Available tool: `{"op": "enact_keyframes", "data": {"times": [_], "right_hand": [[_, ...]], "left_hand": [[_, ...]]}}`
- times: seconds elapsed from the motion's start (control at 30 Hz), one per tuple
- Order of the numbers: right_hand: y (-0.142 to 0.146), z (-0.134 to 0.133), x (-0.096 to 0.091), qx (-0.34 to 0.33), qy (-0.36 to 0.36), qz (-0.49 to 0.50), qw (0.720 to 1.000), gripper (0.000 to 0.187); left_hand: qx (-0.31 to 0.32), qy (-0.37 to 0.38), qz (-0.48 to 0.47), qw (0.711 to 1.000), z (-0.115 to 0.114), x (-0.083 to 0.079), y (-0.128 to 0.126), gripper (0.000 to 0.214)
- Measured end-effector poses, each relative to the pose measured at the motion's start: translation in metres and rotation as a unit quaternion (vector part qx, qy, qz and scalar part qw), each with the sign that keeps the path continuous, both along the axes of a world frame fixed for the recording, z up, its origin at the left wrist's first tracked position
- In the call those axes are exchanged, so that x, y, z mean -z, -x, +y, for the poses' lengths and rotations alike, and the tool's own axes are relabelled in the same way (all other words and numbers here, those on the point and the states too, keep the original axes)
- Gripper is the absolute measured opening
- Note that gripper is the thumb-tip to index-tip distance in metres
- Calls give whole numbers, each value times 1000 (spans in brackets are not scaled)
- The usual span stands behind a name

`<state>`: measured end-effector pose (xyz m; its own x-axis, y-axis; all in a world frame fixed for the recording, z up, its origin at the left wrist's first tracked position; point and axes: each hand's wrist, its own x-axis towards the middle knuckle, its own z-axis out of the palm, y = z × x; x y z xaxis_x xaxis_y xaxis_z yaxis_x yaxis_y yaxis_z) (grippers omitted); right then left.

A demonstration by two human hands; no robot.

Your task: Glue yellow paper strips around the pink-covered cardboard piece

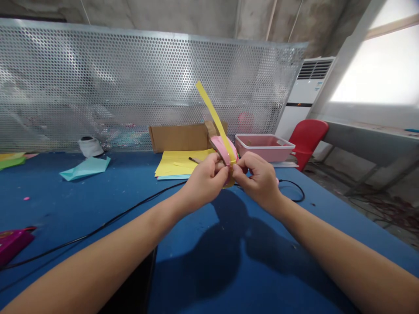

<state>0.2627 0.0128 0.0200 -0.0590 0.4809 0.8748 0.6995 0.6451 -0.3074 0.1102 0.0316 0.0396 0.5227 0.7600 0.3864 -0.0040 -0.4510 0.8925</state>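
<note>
Above the blue table (pixel 98 205), both my hands meet on a small paper piece made of a pink loop (pixel 221 148) and a yellow paper strip (pixel 212 111). The strip's free end sticks up and to the left. My left hand (pixel 206 181) pinches the paper from the left with fingers closed. From the right, my right hand (pixel 258 179) pinches the same piece, fingers pressed together. The lower part of the paper is hidden between my fingers.
A stack of yellow and blue paper sheets (pixel 178 165) lies behind my hands, with a cardboard piece (pixel 180 137) and a pink tray (pixel 265 146). A black cable (pixel 108 224) crosses the table. Folded cyan paper (pixel 85 168) lies left. A perforated metal screen (pixel 131 87) backs the table; a red chair (pixel 309 135) stands right.
</note>
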Motion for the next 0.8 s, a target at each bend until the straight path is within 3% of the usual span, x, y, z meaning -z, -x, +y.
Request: {"op": "enact_keyframes", "data": {"times": [0.8], "right_hand": [[0, -2, 1, -5, 0, 21, 1000, 22]], "left_hand": [[22, 24, -15, 999, -4, -5, -1, 6]]}}
